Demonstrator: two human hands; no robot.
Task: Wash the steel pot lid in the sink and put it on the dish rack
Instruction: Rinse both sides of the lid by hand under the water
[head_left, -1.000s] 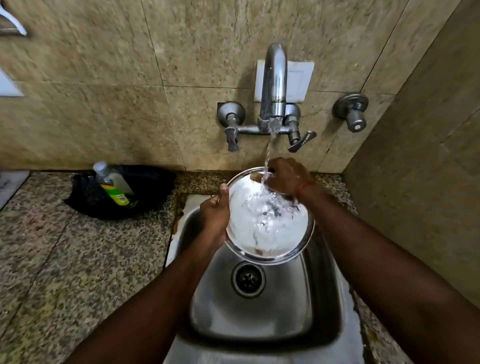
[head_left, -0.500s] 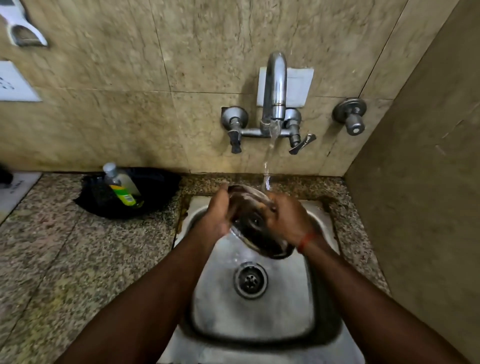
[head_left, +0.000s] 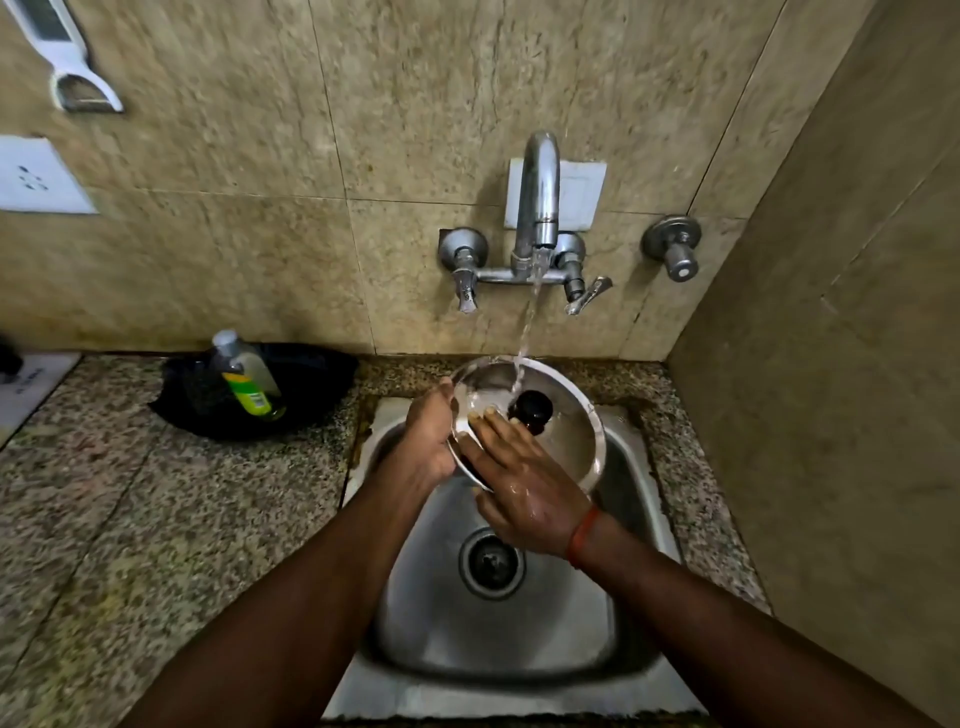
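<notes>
The lid (head_left: 563, 426) is held over the sink (head_left: 519, 623), top side up, with its dark knob (head_left: 530, 410) showing. The left hand (head_left: 428, 441) grips its left rim, fingers closed on the edge. The right hand (head_left: 530, 493) lies flat on the lid, fingers (head_left: 493, 431) spread. Water (head_left: 524, 332) from the tap (head_left: 537, 197) falls on the lid.

Left hand (head_left: 426, 441) holds the lid (head_left: 561, 415) under running water; right hand (head_left: 524, 493) seemingly rubs it.

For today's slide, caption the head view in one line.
Left hand holds lid under tap; right hand rubs it.
</notes>
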